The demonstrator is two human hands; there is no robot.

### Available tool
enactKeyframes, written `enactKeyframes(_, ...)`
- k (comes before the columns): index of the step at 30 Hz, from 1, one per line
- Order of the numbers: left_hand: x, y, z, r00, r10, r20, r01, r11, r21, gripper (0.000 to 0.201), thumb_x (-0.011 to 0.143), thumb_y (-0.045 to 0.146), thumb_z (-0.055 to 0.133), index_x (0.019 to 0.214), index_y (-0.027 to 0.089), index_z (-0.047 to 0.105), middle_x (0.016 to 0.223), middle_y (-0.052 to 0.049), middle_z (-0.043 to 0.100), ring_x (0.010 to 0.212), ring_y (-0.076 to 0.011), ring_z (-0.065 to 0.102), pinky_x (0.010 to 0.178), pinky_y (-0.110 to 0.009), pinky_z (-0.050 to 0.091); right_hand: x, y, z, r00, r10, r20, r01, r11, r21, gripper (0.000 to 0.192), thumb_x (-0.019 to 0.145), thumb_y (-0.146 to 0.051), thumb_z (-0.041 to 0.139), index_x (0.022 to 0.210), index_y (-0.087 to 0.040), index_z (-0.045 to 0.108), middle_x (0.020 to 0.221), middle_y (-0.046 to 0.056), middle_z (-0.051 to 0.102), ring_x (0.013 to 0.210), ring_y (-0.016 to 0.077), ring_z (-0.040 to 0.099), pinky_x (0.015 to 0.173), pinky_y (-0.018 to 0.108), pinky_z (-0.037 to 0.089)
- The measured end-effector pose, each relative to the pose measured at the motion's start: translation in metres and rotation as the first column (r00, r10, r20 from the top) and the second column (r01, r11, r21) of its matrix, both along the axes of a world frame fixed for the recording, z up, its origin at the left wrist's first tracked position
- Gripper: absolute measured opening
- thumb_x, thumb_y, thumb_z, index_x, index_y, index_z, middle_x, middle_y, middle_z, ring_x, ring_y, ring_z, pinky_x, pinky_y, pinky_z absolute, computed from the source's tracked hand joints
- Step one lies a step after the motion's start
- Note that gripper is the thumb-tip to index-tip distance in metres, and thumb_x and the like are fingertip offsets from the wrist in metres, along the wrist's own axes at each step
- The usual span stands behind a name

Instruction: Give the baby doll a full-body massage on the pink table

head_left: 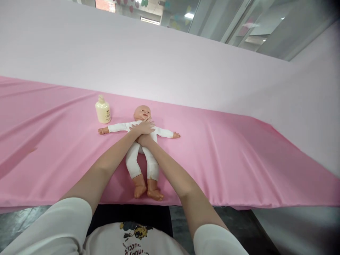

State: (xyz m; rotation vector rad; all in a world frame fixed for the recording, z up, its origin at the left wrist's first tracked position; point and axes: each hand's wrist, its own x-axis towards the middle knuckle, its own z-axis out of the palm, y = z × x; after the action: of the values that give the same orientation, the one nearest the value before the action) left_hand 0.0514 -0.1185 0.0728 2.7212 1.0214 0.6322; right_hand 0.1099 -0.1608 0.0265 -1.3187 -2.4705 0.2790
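A baby doll [132,163] in a white suit lies on its back, arms stretched out sideways and feet toward me. Both of my hands rest on its torso, crossed over each other. My left hand [145,127] lies flat on top with its fingers apart, pointing toward the doll's right-hand side of the view, just below the chin. Beneath it is my right hand [143,140], partly covered; its fingertips show at the left of the chest, spread out. Neither hand grips anything.
A cream pump bottle [103,111] stands upright to the left of the doll's head. Pink cloth [225,159] covers the table, with folds at the right and left. A white wall [159,63] rises behind it, with glass panels [220,21] above.
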Motion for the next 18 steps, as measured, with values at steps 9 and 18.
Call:
enactKeyframes(9, -0.022, 0.029, -0.016, 0.957, -0.164, -0.241, 0.134, 0.982, -0.135, 0.047, 0.101, 0.028, 0.041, 0.145, 0.019, 0.055, 0.162, -0.008, 0.039, 0.155, -0.0277, 0.027, 0.127, -0.051, 0.021, 0.011, -0.023, 0.003, 1.000, 0.007, -0.025, -0.007, 1.000, 0.013, 0.042, 0.104, -0.030, 0.041, 0.128, -0.012, 0.069, 0.134, 0.015, 0.069, 0.129, 0.0298, 0.062, 0.115, 0.046, 0.046)
enactKeyframes(18, -0.058, 0.034, -0.031, 0.962, -0.228, -0.148, 0.208, 0.968, -0.137, 0.056, 0.104, 0.037, 0.028, 0.156, 0.017, 0.039, 0.166, -0.008, 0.031, 0.158, -0.0234, 0.020, 0.129, -0.046, 0.014, 0.041, -0.026, -0.004, 0.960, 0.230, -0.160, -0.234, 0.972, -0.006, 0.046, 0.104, -0.034, 0.038, 0.146, -0.023, 0.055, 0.153, 0.006, 0.054, 0.149, 0.0237, 0.043, 0.127, 0.050, 0.028)
